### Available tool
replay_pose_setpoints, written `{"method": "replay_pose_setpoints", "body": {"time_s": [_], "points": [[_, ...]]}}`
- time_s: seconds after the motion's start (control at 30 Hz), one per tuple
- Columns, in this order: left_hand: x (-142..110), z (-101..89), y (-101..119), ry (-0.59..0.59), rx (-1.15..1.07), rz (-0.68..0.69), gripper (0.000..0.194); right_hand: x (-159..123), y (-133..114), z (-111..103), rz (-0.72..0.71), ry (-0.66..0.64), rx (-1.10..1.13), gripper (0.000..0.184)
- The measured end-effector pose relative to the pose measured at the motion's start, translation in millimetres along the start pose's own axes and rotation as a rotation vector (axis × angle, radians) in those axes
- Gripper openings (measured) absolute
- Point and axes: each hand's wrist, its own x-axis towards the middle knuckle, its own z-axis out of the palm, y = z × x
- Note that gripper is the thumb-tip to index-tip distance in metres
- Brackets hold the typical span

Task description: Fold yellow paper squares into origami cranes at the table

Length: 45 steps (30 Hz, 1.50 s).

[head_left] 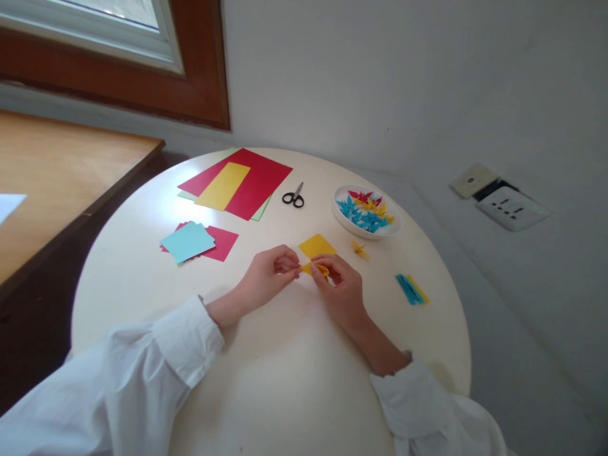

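Between my two hands is a small piece of folded yellow paper point(315, 269), raised a little over the table. My left hand point(273, 273) pinches its left tip with thumb and fingers. On the other side my right hand point(341, 284) grips it, the thumb lying across the folds, which partly hides them. Just beyond my fingers lies a flat yellow paper square point(317, 246). A small folded yellow paper crane point(360, 249) rests to the right of that square.
A white dish point(365, 234) holds several red, yellow and blue paper cranes. Scissors point(293, 196) with black handles, large coloured sheets point(259, 180), light blue squares point(187, 242) and blue and yellow strips point(411, 289) lie on the round white table point(285, 386). A wall stands behind it.
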Motion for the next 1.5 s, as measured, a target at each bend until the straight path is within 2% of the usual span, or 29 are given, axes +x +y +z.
{"method": "replay_pose_setpoints", "body": {"time_s": [0.27,0.7,1.0,1.1,1.23,1.5], "points": [[0.9,0.4,0.0,0.003,-0.042,-0.027,0.010,-0.2,0.9,0.0,0.003,-0.003,0.019,0.004],[-0.2,0.5,-1.2,-0.006,-0.017,0.034,0.005,-0.1,0.4,-0.8,0.005,0.013,0.007,0.004],[-0.9,-0.9,2.4,0.000,-0.014,0.031,0.017,0.2,2.5,-1.6,0.008,0.023,0.066,0.005],[-1.1,-1.7,4.6,-0.031,0.019,0.020,0.015,0.2,1.2,-1.4,0.006,0.011,0.071,0.004],[-1.1,-1.5,4.5,-0.094,0.094,0.052,0.024,-1.3,-0.9,-0.1,-0.022,-0.019,0.059,0.004],[-1.7,-1.0,-0.7,-0.067,0.209,0.115,0.023,-2.1,-2.6,1.3,-0.058,-0.036,0.053,0.004]]}}
